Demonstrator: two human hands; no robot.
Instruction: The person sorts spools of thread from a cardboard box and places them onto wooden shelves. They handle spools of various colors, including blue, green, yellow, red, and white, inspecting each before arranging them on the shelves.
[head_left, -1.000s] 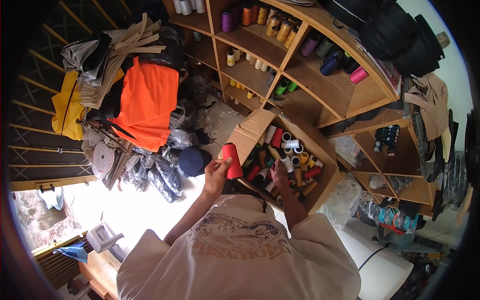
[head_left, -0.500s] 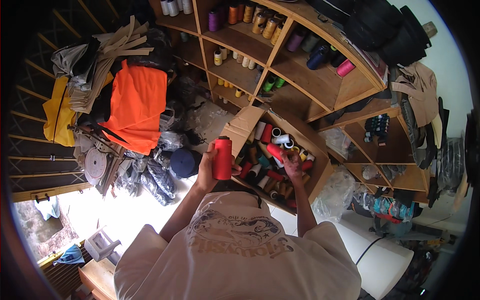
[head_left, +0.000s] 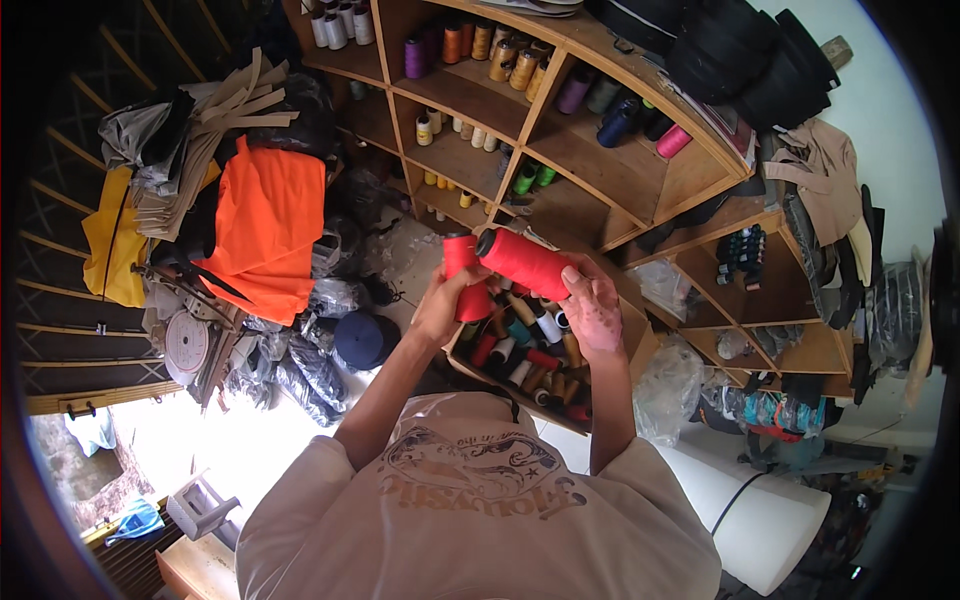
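Two red thread spools are up in front of me above an open cardboard box (head_left: 641,343). Around one red spool (head_left: 461,262), held nearly upright, the fingers of my left hand (head_left: 440,308) are closed. My right hand (head_left: 594,305) grips the other red spool (head_left: 528,264) by its right end; it tilts, its dark end pointing left toward the first spool. The two spools are close together, and whether they touch I cannot tell. Inside the box lie several loose spools (head_left: 520,330) in red, white, teal, brown and black, partly hidden by my hands.
A wooden shelf unit (head_left: 462,92) with sorted thread spools stands beyond the box. Orange fabric (head_left: 268,225) and bagged bundles are piled at the left. To the right are a clear plastic bag (head_left: 668,385) and a large white roll (head_left: 770,525).
My right hand has risen out of the box with a red spool and brought it beside the left one. My left hand has moved slightly right, its spool still held.
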